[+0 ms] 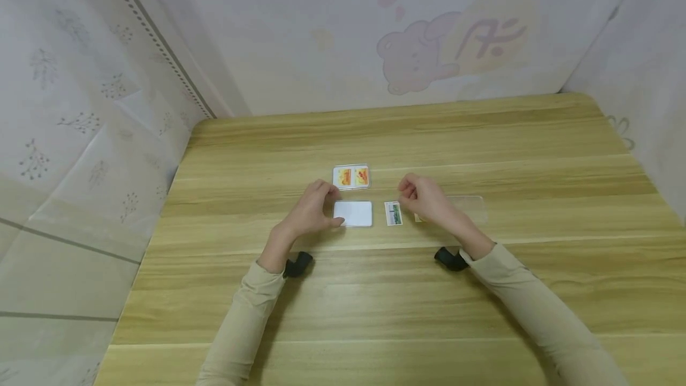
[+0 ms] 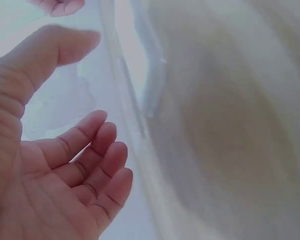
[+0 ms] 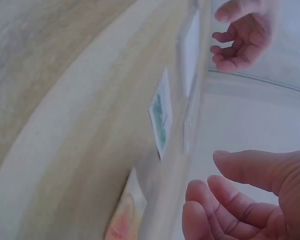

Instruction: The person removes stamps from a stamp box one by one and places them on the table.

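The left hand [image 2: 50, 175] is spreading its thumb and fingers wide around the left end of a white card [image 1: 354, 214], holding nothing; whether it is touching the card I cannot tell. The right hand [image 1: 429, 200] is hovering empty, fingers loosely curled, near a green stamp [image 1: 393, 213] lying on the counter [image 1: 375, 302]. An orange stamp [image 3: 124, 212] is lying beside it, and a clear sheet [image 1: 473, 208] farther right. Beyond the card, a case [image 1: 351, 186] is holding two stamps, seemingly finished; the card is showing none, so the loose pair is probably awaiting placement.
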Demonstrator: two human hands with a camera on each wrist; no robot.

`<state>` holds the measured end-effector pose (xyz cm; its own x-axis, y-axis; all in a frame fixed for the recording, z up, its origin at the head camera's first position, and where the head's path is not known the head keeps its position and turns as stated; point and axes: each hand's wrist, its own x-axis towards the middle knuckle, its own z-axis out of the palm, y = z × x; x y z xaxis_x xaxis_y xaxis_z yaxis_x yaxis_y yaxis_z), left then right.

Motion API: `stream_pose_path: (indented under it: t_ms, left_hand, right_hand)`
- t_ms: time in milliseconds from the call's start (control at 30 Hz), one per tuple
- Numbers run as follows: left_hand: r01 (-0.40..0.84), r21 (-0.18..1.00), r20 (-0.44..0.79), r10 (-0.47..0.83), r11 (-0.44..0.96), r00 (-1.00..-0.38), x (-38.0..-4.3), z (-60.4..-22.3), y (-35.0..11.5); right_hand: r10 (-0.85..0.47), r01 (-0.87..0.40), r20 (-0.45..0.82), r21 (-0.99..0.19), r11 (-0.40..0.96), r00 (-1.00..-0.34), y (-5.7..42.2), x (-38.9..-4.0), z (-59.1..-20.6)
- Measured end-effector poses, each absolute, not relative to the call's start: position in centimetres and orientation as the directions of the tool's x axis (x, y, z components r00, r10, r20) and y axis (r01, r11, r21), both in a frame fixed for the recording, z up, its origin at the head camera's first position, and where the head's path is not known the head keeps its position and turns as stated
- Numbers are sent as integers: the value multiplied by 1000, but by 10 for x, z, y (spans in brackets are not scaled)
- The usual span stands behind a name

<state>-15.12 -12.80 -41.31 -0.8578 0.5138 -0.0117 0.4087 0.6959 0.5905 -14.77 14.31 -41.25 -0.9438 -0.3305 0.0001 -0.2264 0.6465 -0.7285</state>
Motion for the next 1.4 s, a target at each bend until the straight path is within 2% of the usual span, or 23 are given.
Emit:
stream_pose_path:
  t_ms: [367,767,1400]
  left_hand:
    - [483,659,117,556,576,-823,-155,-403,-104]
    - [510,675,118,604,533,-788,-157,-394,-76]
    - [521,666,63,656,533,-752,-158,-391,-31]
  right_hand:
    - [-336,-271,58,-725,633,-940,159,-139,-403]
    - [-302,-282,108,-728,624,-947,184,-131,-405]
    - [-230,-214,81,-732,647,-970,215,-115,-396]
